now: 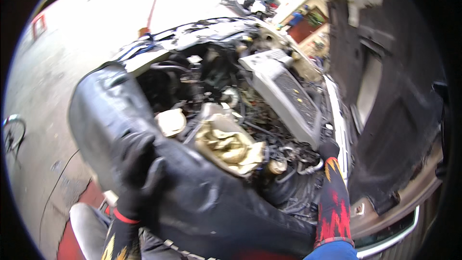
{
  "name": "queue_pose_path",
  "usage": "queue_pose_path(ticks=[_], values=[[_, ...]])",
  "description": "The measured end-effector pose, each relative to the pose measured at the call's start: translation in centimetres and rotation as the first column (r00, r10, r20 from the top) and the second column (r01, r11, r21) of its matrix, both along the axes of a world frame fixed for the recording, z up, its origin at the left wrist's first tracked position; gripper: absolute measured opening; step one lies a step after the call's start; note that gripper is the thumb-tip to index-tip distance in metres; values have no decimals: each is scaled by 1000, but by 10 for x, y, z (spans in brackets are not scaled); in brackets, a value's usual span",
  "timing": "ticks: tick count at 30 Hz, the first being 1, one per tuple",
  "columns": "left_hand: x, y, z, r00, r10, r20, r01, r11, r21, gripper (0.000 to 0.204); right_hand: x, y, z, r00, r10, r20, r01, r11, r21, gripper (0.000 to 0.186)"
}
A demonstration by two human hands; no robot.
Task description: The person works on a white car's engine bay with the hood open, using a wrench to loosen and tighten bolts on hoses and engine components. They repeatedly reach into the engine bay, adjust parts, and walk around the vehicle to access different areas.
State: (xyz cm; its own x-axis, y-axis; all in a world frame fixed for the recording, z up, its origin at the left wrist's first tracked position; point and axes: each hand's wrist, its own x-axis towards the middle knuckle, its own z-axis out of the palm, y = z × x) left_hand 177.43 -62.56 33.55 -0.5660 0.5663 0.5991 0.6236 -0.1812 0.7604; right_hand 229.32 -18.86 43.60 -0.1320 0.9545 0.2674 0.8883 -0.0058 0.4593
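My left hand [137,175], in a black glove, is raised over the black fender cover [192,188]. It is smeared, but its thumb and fingers stand apart and nothing shows between them. On the far side of the engine bay, my right hand [329,149], also gloved in black, rests beside the lower end of the grey engine cover [284,96]. Its fingers are hidden. Between the hands, crumpled yellowish cloth [228,147] lies in an open, pale box-shaped housing [223,123]. A white round-topped reservoir [172,122] stands to its left.
The raised hood [394,91] closes off the right side. Hoses and wiring [293,197] fill the bay near my right forearm. A cable [55,188] crosses the floor at left, below a wheel [14,132]. A red stand [38,24] is farther off.
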Motion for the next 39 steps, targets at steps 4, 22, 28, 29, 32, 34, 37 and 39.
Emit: queue_pose_path(ticks=[4,22,28,29,32,34,37,39], values=[[-2,-5,-24,1000,14,-17,-15,998,-59,51,8,-18,-19,980,122,160,-124,992,1,29],[-78,-600,-276,754,161,636,462,559,-689,53,-433,-611,-109,6,861,-509,-953,160,259,24],[-211,-942,-227,326,686,651,168,636,-754,57,-421,-716,-321,774,212,-597,-633,285,-720,76],[-236,-956,-215,-7,662,749,-21,749,-662,54,-399,-717,-347,816,87,-572,-562,353,-748,83],[-316,-903,-225,163,510,845,93,844,-527,47,-350,-722,-405,837,-105,-536,-471,357,-807,80],[-360,-856,-220,212,468,858,141,854,-501,42,-339,-733,-429,848,-263,-460,-386,287,-877,79],[-397,-740,-231,763,462,452,95,612,-785,40,-374,-744,-453,754,-501,-425,-408,149,-901,77],[-417,-653,-241,960,139,242,135,526,-840,32,-429,-738,-467,587,-685,-433,-524,86,-847,77]])
